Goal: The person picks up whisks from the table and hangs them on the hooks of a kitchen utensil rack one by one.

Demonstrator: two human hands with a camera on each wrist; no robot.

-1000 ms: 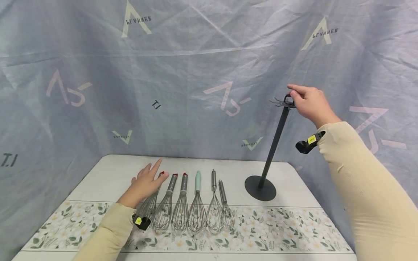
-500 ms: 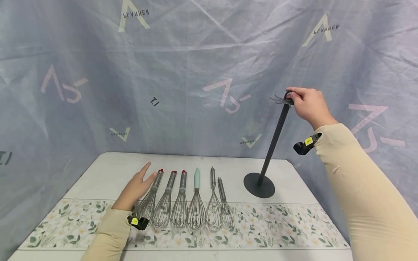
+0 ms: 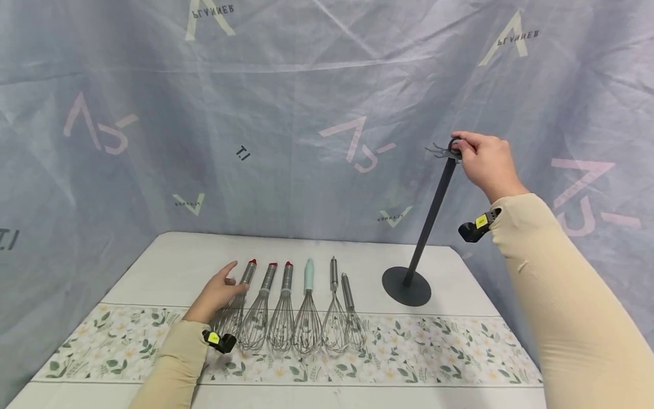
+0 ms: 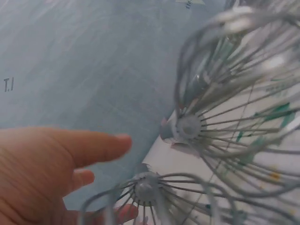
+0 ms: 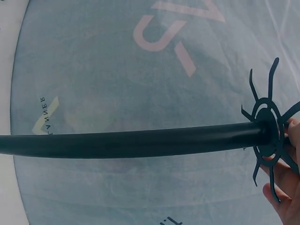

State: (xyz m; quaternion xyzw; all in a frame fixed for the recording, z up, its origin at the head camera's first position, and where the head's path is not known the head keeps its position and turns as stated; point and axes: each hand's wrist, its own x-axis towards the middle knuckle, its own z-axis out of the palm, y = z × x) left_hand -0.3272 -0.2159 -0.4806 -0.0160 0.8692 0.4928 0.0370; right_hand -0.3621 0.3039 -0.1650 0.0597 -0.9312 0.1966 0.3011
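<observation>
My left hand is at the leftmost whisk, a metal one with a red tip. Its thumb reaches over the handle and the fingers lie left of it. In the left wrist view, a gap shows between the spread fingers and thumb, beside the whisk's wires. My right hand pinches the ring atop a black utensil stand. The stand's curved hooks fan out around its top in the right wrist view. Its round base is on the table.
More whisks lie side by side to the right, handles pointing away: two red-tipped ones, a mint-handled one and two plain metal ones. A floral runner crosses the white table. Grey cloth hangs behind.
My left hand has drawn back from over the leftmost whisk, then closed in on its handle from the left, fingers bending. The right hand stays on the stand's ring.
</observation>
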